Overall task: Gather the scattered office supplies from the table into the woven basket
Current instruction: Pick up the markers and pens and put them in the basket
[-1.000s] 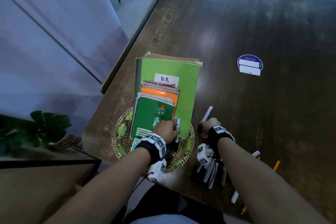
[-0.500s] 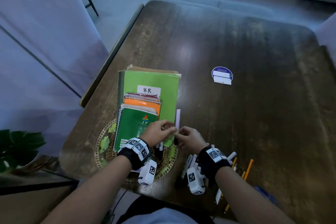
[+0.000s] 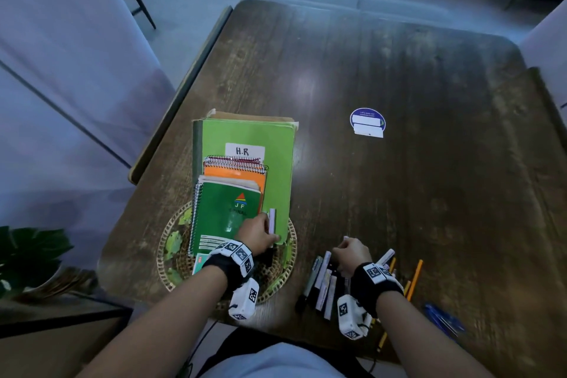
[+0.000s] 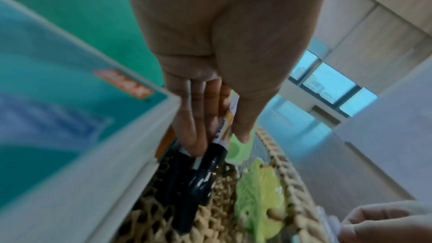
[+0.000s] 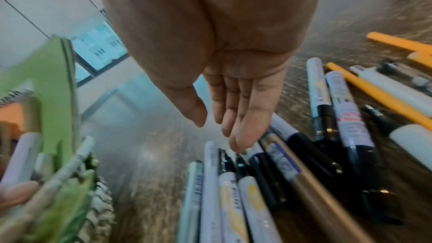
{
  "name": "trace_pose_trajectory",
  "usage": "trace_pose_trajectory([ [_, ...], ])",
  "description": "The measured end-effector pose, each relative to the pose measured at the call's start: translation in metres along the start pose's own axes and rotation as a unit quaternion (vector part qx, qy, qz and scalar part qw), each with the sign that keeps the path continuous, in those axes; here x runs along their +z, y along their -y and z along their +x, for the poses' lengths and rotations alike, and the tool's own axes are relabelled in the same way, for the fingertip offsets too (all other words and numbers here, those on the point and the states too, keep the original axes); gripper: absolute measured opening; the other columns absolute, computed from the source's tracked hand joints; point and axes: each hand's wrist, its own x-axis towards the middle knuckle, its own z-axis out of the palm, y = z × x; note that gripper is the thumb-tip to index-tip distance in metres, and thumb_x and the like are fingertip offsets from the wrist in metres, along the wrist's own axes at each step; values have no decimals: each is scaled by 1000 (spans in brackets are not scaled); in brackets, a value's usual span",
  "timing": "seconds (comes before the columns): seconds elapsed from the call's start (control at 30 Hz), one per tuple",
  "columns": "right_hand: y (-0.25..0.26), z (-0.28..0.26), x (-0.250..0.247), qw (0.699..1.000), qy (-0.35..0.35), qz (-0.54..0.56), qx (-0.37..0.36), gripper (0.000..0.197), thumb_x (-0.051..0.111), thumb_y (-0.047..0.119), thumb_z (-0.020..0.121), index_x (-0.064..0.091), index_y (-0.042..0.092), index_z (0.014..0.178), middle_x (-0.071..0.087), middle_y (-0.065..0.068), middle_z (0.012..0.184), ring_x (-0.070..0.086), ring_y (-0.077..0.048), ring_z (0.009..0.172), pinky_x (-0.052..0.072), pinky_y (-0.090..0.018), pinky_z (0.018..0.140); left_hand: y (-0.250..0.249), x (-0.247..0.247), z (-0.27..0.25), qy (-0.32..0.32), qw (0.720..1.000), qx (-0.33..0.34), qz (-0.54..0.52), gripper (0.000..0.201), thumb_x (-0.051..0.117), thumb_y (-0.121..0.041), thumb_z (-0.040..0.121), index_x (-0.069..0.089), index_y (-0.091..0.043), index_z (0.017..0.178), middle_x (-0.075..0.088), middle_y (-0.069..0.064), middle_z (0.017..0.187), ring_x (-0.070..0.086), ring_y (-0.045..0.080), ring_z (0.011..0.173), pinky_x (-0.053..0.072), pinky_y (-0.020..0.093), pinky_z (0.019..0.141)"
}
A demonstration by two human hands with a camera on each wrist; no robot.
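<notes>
The woven basket (image 3: 161,255) sits at the near left edge of the table under a stack of notebooks (image 3: 227,218). My left hand (image 3: 268,235) hovers over the basket's right side, beside the stack. In the left wrist view this left hand (image 4: 217,141) pinches a few black-capped markers (image 4: 216,154) between fingers and thumb, caps pointing down at the basket weave (image 4: 292,173). My right hand (image 3: 345,250) is over the loose pile of markers (image 3: 322,282) on the table. In the right wrist view my right hand (image 5: 217,132) has straight fingers, holds nothing, and its fingertips touch the marker pile (image 5: 257,191).
Yellow pencils (image 3: 414,275) lie right of the pile, blue pens (image 3: 441,319) nearer the table's front edge. A round blue sticker (image 3: 367,121) marks the table's middle. A big green folder (image 3: 245,138) juts out of the basket toward the far side. A potted plant (image 3: 27,252) stands left.
My right hand passed a pale marker to my left hand, then drew back right to the pile, empty. The left hand now holds that marker with the others over the basket.
</notes>
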Motion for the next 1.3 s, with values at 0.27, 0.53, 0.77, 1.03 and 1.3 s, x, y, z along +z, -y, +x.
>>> trace_pose_trajectory([
  [0.27,-4,-1,31,997,60,-50,8,27,61,33,95,61,10,82,70,-12,83,69,-27,71,62,-42,72,-11,7,5,8,992,8,127,26,59,-37,96,61,-11,96,66,7,93,65,25,83,56,38,78],
  [0.53,17,-4,54,990,42,-135,-14,29,63,38,94,59,11,82,59,-3,81,65,-24,79,53,-31,67,-12,0,1,12,991,11,131,18,55,-28,97,65,-14,91,70,6,92,65,22,83,55,36,79],
  [0.77,19,1,49,995,43,-86,-13,26,61,27,92,62,7,76,60,-7,73,64,-25,69,56,-36,65,-12,-16,-9,-5,997,46,64,18,55,-28,98,61,-15,87,66,3,82,63,20,75,56,39,73],
  [1.03,49,-16,5,991,-7,74,-113,20,62,30,88,63,12,79,70,-9,75,68,-18,60,55,-28,51,-25,-22,-22,45,991,116,-59,24,63,-40,94,71,-18,99,72,-4,89,69,11,82,59,32,79],
  [1.3,105,-25,6,971,-12,100,-216,27,69,43,86,66,17,89,71,-2,83,72,-18,74,62,-41,70,-37,-23,-18,-8,987,128,-94,22,75,-32,86,63,-15,92,68,7,84,66,24,76,55,42,69],
])
